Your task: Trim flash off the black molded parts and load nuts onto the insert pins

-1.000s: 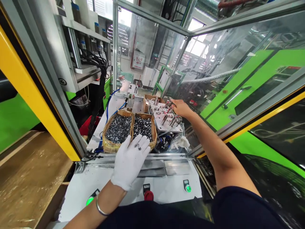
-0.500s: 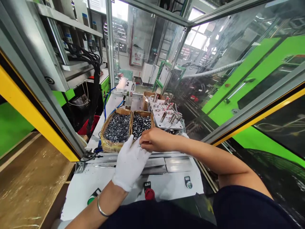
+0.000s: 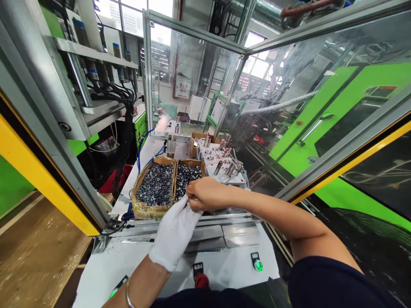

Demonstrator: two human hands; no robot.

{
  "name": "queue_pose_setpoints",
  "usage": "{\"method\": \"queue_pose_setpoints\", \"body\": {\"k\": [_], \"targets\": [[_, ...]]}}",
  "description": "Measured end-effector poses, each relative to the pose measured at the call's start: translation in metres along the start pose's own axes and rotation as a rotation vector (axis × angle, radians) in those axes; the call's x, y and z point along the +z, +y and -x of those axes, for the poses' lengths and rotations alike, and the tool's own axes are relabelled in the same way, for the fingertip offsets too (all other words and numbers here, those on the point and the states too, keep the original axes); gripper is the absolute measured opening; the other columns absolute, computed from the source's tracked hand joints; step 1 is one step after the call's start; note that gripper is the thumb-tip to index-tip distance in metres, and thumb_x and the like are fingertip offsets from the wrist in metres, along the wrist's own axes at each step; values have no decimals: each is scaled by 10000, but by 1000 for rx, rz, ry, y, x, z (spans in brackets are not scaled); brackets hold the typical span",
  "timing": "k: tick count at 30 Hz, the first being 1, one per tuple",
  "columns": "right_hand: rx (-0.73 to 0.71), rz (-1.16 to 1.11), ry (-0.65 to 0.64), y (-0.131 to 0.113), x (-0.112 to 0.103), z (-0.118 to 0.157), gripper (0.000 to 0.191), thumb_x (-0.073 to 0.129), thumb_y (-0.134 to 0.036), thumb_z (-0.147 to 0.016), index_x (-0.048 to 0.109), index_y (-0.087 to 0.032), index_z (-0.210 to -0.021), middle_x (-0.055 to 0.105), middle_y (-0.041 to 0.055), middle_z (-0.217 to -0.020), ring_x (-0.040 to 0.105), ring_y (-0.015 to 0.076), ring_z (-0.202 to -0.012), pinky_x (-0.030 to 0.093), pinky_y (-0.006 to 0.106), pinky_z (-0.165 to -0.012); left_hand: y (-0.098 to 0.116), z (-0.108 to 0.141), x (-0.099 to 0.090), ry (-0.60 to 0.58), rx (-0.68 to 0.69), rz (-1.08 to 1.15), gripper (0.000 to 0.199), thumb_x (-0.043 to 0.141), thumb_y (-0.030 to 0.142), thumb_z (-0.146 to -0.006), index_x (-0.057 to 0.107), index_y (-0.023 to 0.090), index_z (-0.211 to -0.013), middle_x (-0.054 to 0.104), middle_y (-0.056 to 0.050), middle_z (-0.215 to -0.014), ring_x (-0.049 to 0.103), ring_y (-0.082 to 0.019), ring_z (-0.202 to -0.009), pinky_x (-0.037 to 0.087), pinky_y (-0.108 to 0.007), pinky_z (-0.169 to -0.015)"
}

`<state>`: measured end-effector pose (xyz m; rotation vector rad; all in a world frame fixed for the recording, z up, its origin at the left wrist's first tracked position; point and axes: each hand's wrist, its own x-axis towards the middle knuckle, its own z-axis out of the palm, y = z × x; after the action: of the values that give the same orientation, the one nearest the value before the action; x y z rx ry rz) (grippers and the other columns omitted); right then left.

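Note:
My left hand (image 3: 176, 231), in a white glove, has its fingers drawn together at the front edge of the two boxes. Touching its fingertips is my bare right hand (image 3: 207, 194), closed in a pinch. Whatever is between the fingers is too small or hidden to make out. Just beyond my hands, the left box (image 3: 147, 211) holds many small dark metal rings or nuts. Beside it, the smaller right box (image 3: 203, 167) is full of small shiny dark metal parts, partly covered by my right hand.
A metal fixture plate (image 3: 210, 164) with upright pins and cables stands behind my right hand. Nearer me are a red button (image 3: 201, 280) and a lit green button (image 3: 258, 265). Aluminium frame posts (image 3: 147, 68) and clear panels surround the bench; a press (image 3: 96, 53) hangs at the left.
The view has tilted up slightly. My left thumb, raised before, is now drawn in against my right fingers. The button at the right has lit up green.

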<state>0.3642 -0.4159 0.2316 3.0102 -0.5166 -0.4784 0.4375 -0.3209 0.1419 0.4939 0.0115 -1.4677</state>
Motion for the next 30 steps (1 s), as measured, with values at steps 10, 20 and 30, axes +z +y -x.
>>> {"method": "queue_pose_setpoints", "body": {"k": [10,20,30], "targets": [[232,-148,508,115,-32,-26,309,430,-206,-867,729,-153,-923,718,46,-879,608,130,-797,401,238,-715,28,-12,8,76,254,-197,435,503,-20,-839,624,104,-1238,710,-152,-1198,700,-208,-1071,522,-320,-995],[625,172,364,223,-13,-64,353,413,-252,-914,742,-167,-1012,716,124,-1121,631,211,-986,395,250,-750,49,-32,-14,166,914,-1173,429,745,96,-730,706,233,-1135,471,-65,-1510,279,-202,-1482,38,-382,-1231],[592,155,251,230,-10,-74,311,470,-230,-914,756,-143,-998,725,175,-1107,652,232,-1041,430,257,-827,50,-6,-13,210,939,-987,437,769,77,-715,717,251,-1113,572,-40,-1408,411,-178,-1397,142,-249,-1228]]}}
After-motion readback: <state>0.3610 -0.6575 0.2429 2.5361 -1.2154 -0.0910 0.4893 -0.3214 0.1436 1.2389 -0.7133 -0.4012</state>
